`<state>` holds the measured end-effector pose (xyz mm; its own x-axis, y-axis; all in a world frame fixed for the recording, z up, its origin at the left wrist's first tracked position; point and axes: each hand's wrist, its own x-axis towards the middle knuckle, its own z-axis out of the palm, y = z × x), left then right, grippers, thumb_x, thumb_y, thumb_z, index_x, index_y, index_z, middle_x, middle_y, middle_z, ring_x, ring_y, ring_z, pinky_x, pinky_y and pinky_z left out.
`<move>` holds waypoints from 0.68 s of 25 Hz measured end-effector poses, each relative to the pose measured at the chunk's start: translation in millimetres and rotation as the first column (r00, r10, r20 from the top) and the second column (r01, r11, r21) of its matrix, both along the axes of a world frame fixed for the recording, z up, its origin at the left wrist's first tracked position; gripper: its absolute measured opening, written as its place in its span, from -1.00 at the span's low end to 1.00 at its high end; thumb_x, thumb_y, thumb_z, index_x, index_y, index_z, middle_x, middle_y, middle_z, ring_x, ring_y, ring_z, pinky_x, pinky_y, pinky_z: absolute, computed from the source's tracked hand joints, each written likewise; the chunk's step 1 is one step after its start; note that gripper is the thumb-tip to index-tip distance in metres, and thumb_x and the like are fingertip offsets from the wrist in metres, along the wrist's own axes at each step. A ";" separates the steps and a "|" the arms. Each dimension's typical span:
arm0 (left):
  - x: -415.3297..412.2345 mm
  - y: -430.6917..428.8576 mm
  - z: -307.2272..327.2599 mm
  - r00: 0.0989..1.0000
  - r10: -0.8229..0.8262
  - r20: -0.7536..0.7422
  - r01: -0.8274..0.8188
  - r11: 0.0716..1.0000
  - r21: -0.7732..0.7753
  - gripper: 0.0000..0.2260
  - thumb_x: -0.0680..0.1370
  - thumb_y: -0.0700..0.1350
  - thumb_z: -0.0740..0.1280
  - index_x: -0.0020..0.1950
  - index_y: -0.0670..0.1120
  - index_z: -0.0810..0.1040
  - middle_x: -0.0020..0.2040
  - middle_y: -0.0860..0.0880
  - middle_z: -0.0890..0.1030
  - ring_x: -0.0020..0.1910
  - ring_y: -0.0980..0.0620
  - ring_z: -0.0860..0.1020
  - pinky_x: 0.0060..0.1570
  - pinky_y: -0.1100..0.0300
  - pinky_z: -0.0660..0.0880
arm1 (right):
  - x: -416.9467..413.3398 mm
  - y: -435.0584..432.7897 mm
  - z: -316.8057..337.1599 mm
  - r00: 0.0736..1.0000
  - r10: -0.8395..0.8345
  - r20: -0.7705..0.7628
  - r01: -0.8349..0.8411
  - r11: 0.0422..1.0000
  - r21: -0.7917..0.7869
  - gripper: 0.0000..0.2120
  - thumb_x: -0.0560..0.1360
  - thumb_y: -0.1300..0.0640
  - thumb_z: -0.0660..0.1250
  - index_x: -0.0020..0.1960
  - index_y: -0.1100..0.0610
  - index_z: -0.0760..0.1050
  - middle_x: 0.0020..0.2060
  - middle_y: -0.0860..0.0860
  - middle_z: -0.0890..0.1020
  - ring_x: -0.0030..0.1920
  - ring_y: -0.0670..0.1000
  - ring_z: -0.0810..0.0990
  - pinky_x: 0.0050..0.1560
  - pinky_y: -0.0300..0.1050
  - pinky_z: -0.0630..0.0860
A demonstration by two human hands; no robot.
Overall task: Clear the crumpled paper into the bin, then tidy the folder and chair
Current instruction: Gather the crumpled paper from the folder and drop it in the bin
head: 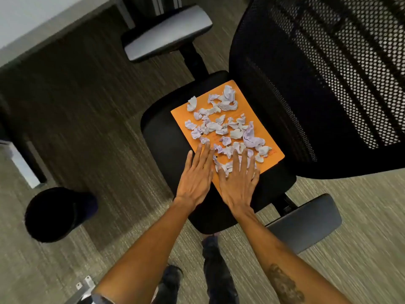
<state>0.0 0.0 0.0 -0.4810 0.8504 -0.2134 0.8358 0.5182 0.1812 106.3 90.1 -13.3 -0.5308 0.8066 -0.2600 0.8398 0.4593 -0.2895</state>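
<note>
- Folder (183, 116) is laid on chair seat (164, 139), long axis slanting away beyond the fingertips; its red print cannot be read
- Crumpled paper (225, 126) is touched by flat, slightly spread fingers of left hand (195, 178) and right hand (238, 183)

Grey-brown striped carpet (372, 238), pale desktop (26, 20) at upper left, floor in shadow beneath it
</note>
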 end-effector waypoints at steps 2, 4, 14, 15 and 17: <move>1.1 2.7 -3.4 1.000 -0.009 -0.001 0.009 1.000 -0.024 -0.47 0.72 -0.04 -0.06 0.62 -0.15 -0.18 0.62 -0.11 -0.22 0.60 -0.09 -0.23 0.55 -0.14 -0.01 | -0.8 0.6 -2.6 1.000 -0.023 0.021 0.023 1.000 0.020 -0.31 0.60 -0.35 0.01 0.62 -0.06 -0.01 0.63 0.02 -0.05 0.62 0.13 -0.13 0.55 0.26 -0.03; 3.0 -0.2 -12.1 1.000 -0.007 -0.003 0.007 1.000 -0.029 -0.47 0.72 -0.03 -0.05 0.62 -0.15 -0.18 0.63 -0.10 -0.22 0.60 -0.09 -0.22 0.55 -0.15 -0.01 | 1.1 -0.2 -9.1 0.999 -0.030 0.039 0.030 1.000 -0.001 -0.30 0.58 -0.36 0.06 0.61 -0.07 0.02 0.63 0.02 -0.02 0.61 0.17 -0.10 0.54 0.27 -0.02; -5.6 19.4 -37.2 0.999 0.008 0.050 -0.010 0.999 0.036 -0.48 0.72 0.09 -0.02 0.63 -0.09 0.00 0.64 -0.07 0.01 0.61 -0.07 -0.03 0.56 -0.10 0.03 | -5.3 0.9 -34.7 0.997 -0.081 0.001 0.081 0.993 0.091 -0.36 0.52 -0.29 0.20 0.51 -0.06 0.23 0.52 0.06 0.25 0.52 0.21 0.18 0.50 0.23 0.16; -7.3 23.3 -39.6 0.999 0.005 0.037 -0.007 0.999 0.044 -0.50 0.72 0.07 0.00 0.62 -0.08 0.05 0.63 -0.07 0.06 0.61 -0.09 0.03 0.55 -0.11 0.08 | -6.6 1.4 -36.5 0.995 -0.096 -0.015 0.097 0.990 0.104 -0.40 0.53 -0.28 0.20 0.49 -0.05 0.26 0.51 0.06 0.28 0.51 0.20 0.21 0.49 0.21 0.17; -10.9 30.5 -45.7 1.000 -0.003 0.028 0.001 0.998 0.056 -0.52 0.71 0.06 0.00 0.62 -0.05 0.09 0.62 -0.07 0.12 0.59 -0.12 0.12 0.52 -0.13 0.12 | -8.6 3.7 -40.0 0.992 -0.120 -0.038 0.124 0.984 0.131 -0.46 0.54 -0.28 0.18 0.44 -0.05 0.34 0.47 0.06 0.34 0.47 0.17 0.27 0.46 0.19 0.20</move>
